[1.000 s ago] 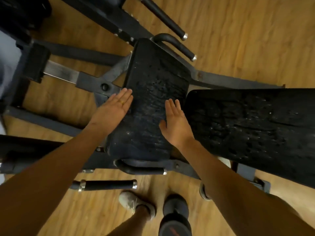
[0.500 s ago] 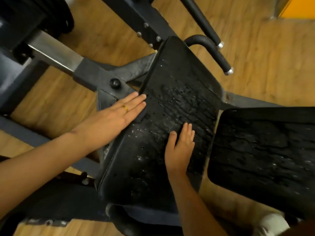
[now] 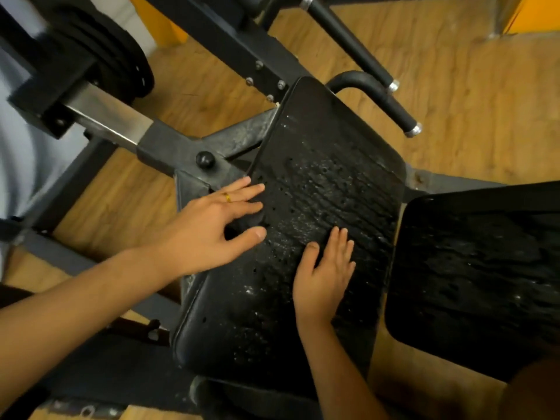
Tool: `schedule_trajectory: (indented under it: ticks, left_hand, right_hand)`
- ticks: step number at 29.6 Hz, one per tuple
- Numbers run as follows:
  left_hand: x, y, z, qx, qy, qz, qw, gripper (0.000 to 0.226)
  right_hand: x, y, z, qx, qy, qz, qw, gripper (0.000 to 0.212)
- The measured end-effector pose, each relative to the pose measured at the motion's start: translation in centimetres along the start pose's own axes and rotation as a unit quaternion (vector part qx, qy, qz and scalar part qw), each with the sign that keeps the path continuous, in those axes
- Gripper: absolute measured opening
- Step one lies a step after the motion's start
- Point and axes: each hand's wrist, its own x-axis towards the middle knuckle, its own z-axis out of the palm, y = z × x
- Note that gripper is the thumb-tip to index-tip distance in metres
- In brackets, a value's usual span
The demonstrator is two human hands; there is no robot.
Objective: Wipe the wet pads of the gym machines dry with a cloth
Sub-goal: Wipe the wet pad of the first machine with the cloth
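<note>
Your left hand (image 3: 209, 228) lies palm down on the left edge of the wet black seat pad (image 3: 318, 177), fingers straight and slightly spread, a gold ring (image 3: 226, 197) on one. Your right hand (image 3: 324, 277) rests flat near the pad's middle, fingers straight and close together. A second wet pad (image 3: 485, 268) sits just beside it on the right, while a frame knob (image 3: 205, 159), a curved handle (image 3: 378, 98) and stacked weight plates (image 3: 121, 65) crowd the far side above the wooden floor (image 3: 454, 86).
</note>
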Motion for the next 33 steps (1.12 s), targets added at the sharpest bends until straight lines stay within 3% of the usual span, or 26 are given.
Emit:
schedule_trajectory:
  ticks: [4,5,7,9,11,14,22,26,30,33]
  left_hand:
    - [1.0,0.7,0.7,-0.022,0.060,-0.028,0.998,0.014]
    - [1.1,0.8,0.6,-0.010,0.054,-0.028,0.998,0.016]
    - [0.8,0.9,0.0,0.010,0.042,-0.056,0.998,0.047]
    - [0.8,1.1,-0.8,0.045,0.041,-0.136,0.989,0.074]
    - [0.4,1.6,-0.9,0.099,0.020,-0.193,0.976,0.059]
    - [0.4,2.2,-1.0,0.104,-0.024,-0.201,0.974,0.037]
    - [-2.3,0.9,-3.9,0.052,-0.101,-0.093,0.989,0.064]
    - [-2.5,0.9,-3.8,-0.077,-0.161,-0.125,0.976,0.083]
    - [-1.1,3.5,-0.8,-0.046,0.032,-0.231,0.971,0.060]
    - [-0.2,4.6,2.1,-0.013,0.141,-0.247,0.959,0.034]
  right_hand:
    - [-0.5,-0.2,-0.3,-0.006,0.005,0.002,1.000,0.061]
    - [-0.4,-0.2,-0.3,-0.007,0.003,0.002,1.000,0.059]
    - [-0.2,-0.6,-0.3,-0.003,-0.004,0.000,1.000,0.059]
    - [0.0,-0.8,-0.3,-0.003,-0.008,0.004,1.000,0.059]
    - [-0.2,-0.5,-0.8,-0.011,-0.024,0.007,1.000,0.059]
    - [-0.3,-0.5,-1.4,-0.007,-0.044,0.003,0.999,0.060]
    - [-0.5,-0.7,-2.3,-0.012,-0.070,-0.004,0.997,0.060]
    - [-0.2,-0.4,-1.8,-0.012,-0.047,-0.008,0.999,0.060]
    - [-0.2,-0.1,-1.2,-0.016,-0.036,-0.005,0.999,0.059]
    - [-0.2,-0.2,-1.2,-0.021,-0.034,-0.009,0.999,0.059]
